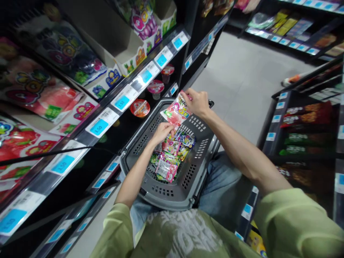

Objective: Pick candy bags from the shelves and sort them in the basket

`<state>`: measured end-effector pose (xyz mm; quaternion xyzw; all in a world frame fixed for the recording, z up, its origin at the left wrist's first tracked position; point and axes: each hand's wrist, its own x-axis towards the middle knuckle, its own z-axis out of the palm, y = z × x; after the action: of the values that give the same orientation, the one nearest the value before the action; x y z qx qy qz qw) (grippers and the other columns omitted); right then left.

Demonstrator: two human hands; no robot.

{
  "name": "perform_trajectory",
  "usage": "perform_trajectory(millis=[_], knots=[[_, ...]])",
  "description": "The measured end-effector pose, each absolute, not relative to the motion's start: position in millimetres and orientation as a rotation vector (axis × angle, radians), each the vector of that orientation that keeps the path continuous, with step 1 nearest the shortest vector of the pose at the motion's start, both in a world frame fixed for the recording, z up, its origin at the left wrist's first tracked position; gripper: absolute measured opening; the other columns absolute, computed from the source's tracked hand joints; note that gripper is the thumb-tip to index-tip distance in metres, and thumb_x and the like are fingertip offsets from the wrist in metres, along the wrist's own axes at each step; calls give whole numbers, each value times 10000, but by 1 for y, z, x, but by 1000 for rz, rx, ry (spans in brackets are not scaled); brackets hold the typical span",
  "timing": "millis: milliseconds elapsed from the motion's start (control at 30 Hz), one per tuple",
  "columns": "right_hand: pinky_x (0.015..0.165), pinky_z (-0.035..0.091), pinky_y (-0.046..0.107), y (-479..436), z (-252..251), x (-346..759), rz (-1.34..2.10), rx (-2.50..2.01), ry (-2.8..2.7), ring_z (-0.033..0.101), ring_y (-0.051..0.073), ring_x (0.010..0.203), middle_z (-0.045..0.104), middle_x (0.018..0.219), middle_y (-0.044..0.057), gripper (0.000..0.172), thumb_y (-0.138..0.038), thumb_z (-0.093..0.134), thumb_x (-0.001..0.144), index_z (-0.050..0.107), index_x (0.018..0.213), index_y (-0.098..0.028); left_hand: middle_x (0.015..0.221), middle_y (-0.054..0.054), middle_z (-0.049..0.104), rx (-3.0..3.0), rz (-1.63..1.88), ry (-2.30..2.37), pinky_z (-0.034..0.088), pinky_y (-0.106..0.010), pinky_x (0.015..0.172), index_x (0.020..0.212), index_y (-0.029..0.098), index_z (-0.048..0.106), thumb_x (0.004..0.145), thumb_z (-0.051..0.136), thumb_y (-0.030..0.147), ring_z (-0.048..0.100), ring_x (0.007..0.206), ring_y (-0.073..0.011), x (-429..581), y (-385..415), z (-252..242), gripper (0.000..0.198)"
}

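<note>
Both hands hold one pink and white candy bag [176, 111] over a grey shopping basket [161, 190]. My right hand [197, 102] pinches the bag's top edge. My left hand [162, 132] grips its lower corner from below. Several more colourful candy bags [172, 156] lie in the basket under the held one. The basket rests on my lap, against blue jeans.
Shelves on the left carry large candy bags [40, 91] in cardboard trays, blue price tags [99, 127] and jelly cups [156, 87]. Another snack shelf [303, 132] stands on the right. A grey tiled aisle floor [242, 79] runs ahead between them.
</note>
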<state>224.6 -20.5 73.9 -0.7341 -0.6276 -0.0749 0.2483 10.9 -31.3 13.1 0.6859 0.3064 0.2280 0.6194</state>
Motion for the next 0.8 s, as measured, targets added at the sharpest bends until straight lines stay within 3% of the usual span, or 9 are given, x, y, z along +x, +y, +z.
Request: perform_trajectory(millis=[267, 467, 667, 800], knots=[[600, 355, 291, -25, 64, 227, -309, -1924, -1707, 521, 140, 562, 635, 642, 59, 465, -526, 461, 970, 719, 878, -151, 571, 5, 674, 1669, 452, 775, 416, -205, 622, 709, 140, 690, 923, 524, 350, 566, 542, -80, 6, -39, 21, 343], [587, 372, 283, -25, 57, 230, -366, -1828, -1706, 544, 131, 542, 678, 655, 83, 471, -538, 469, 924, 722, 833, -151, 626, -6, 702, 1761, 457, 730, 445, -202, 667, 725, 143, 680, 953, 509, 339, 613, 585, -74, 1, -43, 24, 346], [583, 358, 397, -16, 45, 239, -512, -1832, -1623, 594, 251, 496, 638, 573, 132, 596, -720, 329, 813, 637, 719, -219, 708, -23, 730, 1930, 438, 699, 465, -210, 686, 808, 133, 670, 999, 448, 355, 632, 607, -77, 1, -41, 14, 367], [544, 300, 433, -23, 57, 234, -405, -1802, -1660, 596, 301, 485, 611, 537, 199, 432, -677, 424, 800, 568, 664, -293, 805, -57, 742, 2183, 378, 742, 444, -243, 635, 886, 140, 694, 1016, 419, 352, 664, 684, -122, -6, -36, 20, 370]])
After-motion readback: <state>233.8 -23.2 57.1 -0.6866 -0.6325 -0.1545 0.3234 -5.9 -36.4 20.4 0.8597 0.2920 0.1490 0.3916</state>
